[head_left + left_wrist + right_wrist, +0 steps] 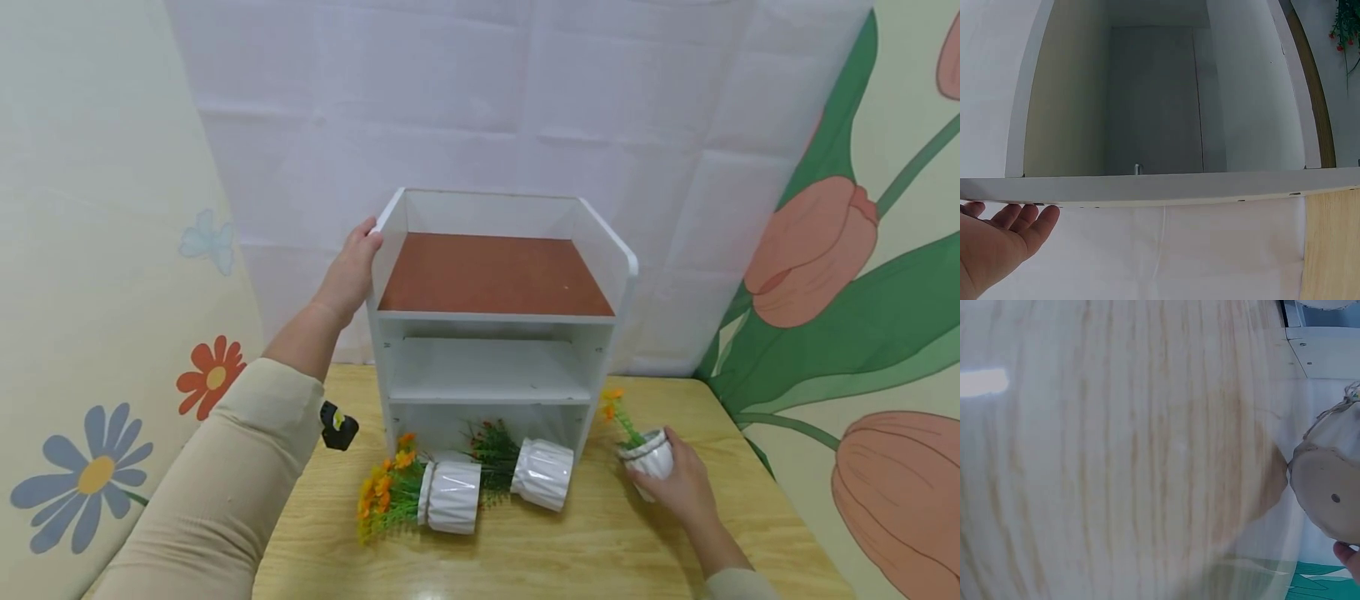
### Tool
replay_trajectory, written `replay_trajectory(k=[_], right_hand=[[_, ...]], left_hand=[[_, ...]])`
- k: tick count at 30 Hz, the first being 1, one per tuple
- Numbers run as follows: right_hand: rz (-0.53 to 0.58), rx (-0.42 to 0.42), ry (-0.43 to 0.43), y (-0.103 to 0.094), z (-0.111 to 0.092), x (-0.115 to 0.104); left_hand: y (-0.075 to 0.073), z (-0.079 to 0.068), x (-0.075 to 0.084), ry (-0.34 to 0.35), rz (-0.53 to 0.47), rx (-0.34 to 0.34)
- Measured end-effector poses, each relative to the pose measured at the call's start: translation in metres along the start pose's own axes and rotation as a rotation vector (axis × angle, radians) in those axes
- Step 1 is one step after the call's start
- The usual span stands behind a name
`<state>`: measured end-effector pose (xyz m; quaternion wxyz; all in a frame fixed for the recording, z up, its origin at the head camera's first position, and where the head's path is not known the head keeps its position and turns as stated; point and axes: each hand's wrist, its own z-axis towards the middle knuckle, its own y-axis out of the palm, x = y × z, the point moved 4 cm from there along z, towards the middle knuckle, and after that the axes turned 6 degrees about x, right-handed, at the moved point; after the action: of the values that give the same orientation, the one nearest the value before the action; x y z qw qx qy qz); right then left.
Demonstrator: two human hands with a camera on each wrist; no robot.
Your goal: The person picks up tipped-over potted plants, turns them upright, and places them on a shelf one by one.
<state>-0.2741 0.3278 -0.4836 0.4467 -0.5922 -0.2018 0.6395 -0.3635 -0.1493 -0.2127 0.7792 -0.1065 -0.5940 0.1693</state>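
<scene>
My left hand (352,271) rests against the outer left side of a small white shelf unit (491,317) with a brown top. In the left wrist view, its fingertips touch the outside of the side panel (1166,187). On the right, my right hand (682,483) grips a white ribbed flowerpot (654,457) with orange flowers, tilted over the table. The right wrist view catches the pot's round base (1319,481), with a hole in it and a fingertip (1349,555) at its edge.
Two more white pots lie on their sides before the shelf, one with orange flowers (450,497), one with red-dotted greenery (542,473). Beneath everything is a wood-grain table (585,558). A white cloth (480,92) hangs behind, and flower-painted walls stand on both sides.
</scene>
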Motion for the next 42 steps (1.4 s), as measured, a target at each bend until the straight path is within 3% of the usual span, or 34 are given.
replay_trajectory(k=[21,34,42], right_hand=[[0.081,0.072,0.046,0.001,-0.007,0.005],[0.121,0.017,0.129,-0.001,-0.013,0.012],[0.175,0.025,0.131,-0.003,-0.017,0.017]], left_hand=[[0.000,0.001,0.002,-0.014,-0.025,0.001],[0.001,0.000,0.001,-0.013,-0.028,0.006],[0.000,0.001,0.001,-0.007,-0.014,0.005]])
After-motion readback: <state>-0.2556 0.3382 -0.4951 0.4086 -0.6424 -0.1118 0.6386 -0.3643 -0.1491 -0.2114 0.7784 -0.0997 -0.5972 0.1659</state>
